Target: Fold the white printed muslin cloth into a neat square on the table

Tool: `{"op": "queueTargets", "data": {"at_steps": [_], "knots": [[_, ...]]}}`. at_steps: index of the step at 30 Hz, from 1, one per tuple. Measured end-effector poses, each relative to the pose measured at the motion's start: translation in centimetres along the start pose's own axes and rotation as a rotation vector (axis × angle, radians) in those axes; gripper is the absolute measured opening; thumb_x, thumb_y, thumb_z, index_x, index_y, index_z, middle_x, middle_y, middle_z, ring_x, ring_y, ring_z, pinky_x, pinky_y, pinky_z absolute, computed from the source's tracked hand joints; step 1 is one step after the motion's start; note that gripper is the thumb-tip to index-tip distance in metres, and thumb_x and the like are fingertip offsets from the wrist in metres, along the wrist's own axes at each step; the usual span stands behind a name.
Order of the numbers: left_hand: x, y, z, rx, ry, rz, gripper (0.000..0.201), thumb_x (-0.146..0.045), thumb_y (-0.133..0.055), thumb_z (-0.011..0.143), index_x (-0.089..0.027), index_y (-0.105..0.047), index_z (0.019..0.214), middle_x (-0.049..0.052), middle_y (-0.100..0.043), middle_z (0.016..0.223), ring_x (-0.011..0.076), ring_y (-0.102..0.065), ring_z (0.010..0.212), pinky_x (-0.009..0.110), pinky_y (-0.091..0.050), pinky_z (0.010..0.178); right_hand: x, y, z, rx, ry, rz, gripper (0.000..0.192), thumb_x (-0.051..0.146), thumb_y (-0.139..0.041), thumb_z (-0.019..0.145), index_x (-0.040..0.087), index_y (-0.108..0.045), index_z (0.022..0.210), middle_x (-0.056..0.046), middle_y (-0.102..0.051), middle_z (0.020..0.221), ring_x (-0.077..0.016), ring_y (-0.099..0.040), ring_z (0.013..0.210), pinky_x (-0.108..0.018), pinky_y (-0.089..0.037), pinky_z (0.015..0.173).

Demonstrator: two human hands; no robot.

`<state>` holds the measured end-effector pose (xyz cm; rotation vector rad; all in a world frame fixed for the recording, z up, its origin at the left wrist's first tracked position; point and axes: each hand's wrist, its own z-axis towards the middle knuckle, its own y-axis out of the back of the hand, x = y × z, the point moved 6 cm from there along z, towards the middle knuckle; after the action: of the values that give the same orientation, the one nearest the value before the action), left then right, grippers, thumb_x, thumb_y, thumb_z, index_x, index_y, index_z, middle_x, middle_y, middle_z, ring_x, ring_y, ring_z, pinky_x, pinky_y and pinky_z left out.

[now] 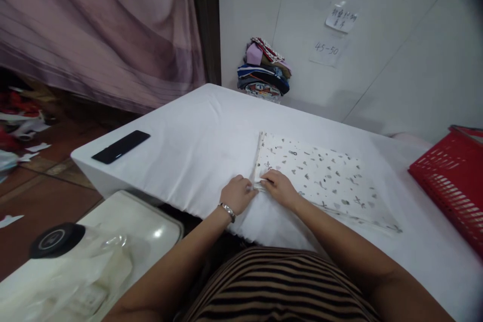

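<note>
Patterned cloth: lies flat on the white table, nearer its front edge than the wall, and my two hands meet at the cloth's near left corner.
Phone: dark, face up at the table's left corner, well apart from my hands, so it looks parked out of the way.
Left hand: fingers curled and bunched together, tips at the cloth's corner; I seem to be nipping the hem there, but I cannot tell for sure, as the knuckles hide it.
Right hand: laid over the same corner, fingers close together and pressing the fabric down, I'd judge to keep the edge straight.
Cloth against fingers: corner sits right under both sets of fingertips; the rest spreads away to the right, untouched.
Folded stack: piled at the far edge against the wall.
Red basket: on the table's right edge, well apart.
</note>
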<state>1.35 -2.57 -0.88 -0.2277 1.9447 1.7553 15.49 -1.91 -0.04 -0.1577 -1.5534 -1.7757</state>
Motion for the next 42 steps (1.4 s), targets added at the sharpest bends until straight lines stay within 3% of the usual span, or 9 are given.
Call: {"op": "queueTargets", "data": {"at_steps": [5,13,21,26,30,33,36,39,42], "knots": [[-0.4,-0.3,0.0,-0.034,0.019,0.043,0.025,-0.044,-0.054,0.078,-0.022,-0.063,0.085,0.002,-0.058,0.093,0.0167,-0.054,0.091,0.026,-0.040,0.071,0.2,0.4,-0.1,-0.006,0.044,0.000,0.014,0.020,-0.046,0.088,0.018,-0.059,0.084,-0.002,-0.055,0.081,-0.0144,-0.050,0.081,-0.026,-0.039,0.073],[-0.6,-0.3,0.2,-0.015,-0.030,0.074,0.017,-0.035,-0.053,0.079,-0.020,-0.062,0.081,0.003,-0.059,0.089,0.0164,-0.054,0.089,0.026,-0.039,0.071,2.2,-0.6,-0.8,0.195,0.194,-0.338,0.020,0.027,-0.051,0.083,0.015,-0.056,0.099,-0.008,-0.055,0.095,-0.0202,-0.045,0.090,-0.032,-0.037,0.078],[-0.4,-0.2,1.2,0.071,-0.046,0.031,0.022,-0.036,-0.049,0.080,-0.020,-0.064,0.075,0.003,-0.061,0.084,0.0160,-0.056,0.080,0.027,-0.038,0.067,2.6,-1.1,-1.3,0.202,0.116,-0.432,0.035,0.013,-0.050,0.075,0.014,-0.050,0.111,-0.009,-0.050,0.105,-0.0213,-0.042,0.097,-0.033,-0.036,0.081],[-0.2,0.0,1.3,0.063,-0.052,-0.038,0.024,-0.036,-0.049,0.080,-0.020,-0.065,0.072,0.004,-0.064,0.081,0.0166,-0.058,0.079,0.027,-0.038,0.066,2.3,-1.7,-0.8,0.193,0.050,-0.479,0.032,0.008,-0.045,0.076,0.014,-0.052,0.107,-0.011,-0.053,0.102,-0.0224,-0.044,0.093,-0.034,-0.038,0.079],[0.7,0.2,2.1,0.139,-0.025,-0.296,0.029,-0.042,-0.049,0.078,-0.018,-0.065,0.070,0.002,-0.065,0.072,0.0158,-0.060,0.070,0.026,-0.041,0.064,1.2,-0.3,-0.1,0.083,-0.009,-0.228,0.034,0.006,-0.045,0.069,0.016,-0.056,0.099,-0.007,-0.056,0.096,-0.0186,-0.049,0.090,-0.030,-0.040,0.079],[1.7,-0.4,3.3,0.246,0.197,-0.692,0.034,-0.048,-0.050,0.078,-0.015,-0.062,0.078,0.006,-0.067,0.084,0.0152,-0.063,0.062,0.027,-0.046,0.059,-0.4,1.5,0.1,-0.068,-0.149,0.044,0.030,0.009,-0.045,0.067,0.017,-0.059,0.092,-0.003,-0.059,0.085,-0.0158,-0.052,0.078,-0.027,-0.042,0.071],[1.3,-1.8,4.5,0.362,0.376,-1.095,0.041,-0.051,-0.053,0.077,-0.014,-0.058,0.092,0.011,-0.065,0.097,0.0162,-0.064,0.063,0.031,-0.051,0.063,-1.4,2.3,-0.1,-0.138,-0.256,0.241,0.036,0.013,-0.044,0.066,0.017,-0.059,0.098,-0.001,-0.062,0.084,-0.0152,-0.054,0.072,-0.026,-0.043,0.065],[-0.2,-2.7,5.7,0.452,0.417,-1.336,0.045,-0.051,-0.046,0.082,-0.010,-0.057,0.097,0.014,-0.066,0.094,0.0178,-0.065,0.067,0.034,-0.053,0.071,-1.2,2.4,-0.2,-0.147,-0.247,0.282,0.038,0.013,-0.045,0.067,0.017,-0.059,0.102,-0.002,-0.063,0.088,-0.0160,-0.055,0.074,-0.027,-0.044,0.066],[-0.9,-3.0,6.8,0.436,0.455,-1.427,0.043,-0.046,-0.036,0.088,-0.009,-0.058,0.095,0.013,-0.066,0.090,0.0164,-0.064,0.069,0.030,-0.053,0.072,-0.6,2.3,-0.3,-0.136,-0.188,0.193,0.037,0.011,-0.045,0.067,0.018,-0.057,0.102,-0.003,-0.062,0.092,-0.0171,-0.055,0.080,-0.029,-0.044,0.072]]}}
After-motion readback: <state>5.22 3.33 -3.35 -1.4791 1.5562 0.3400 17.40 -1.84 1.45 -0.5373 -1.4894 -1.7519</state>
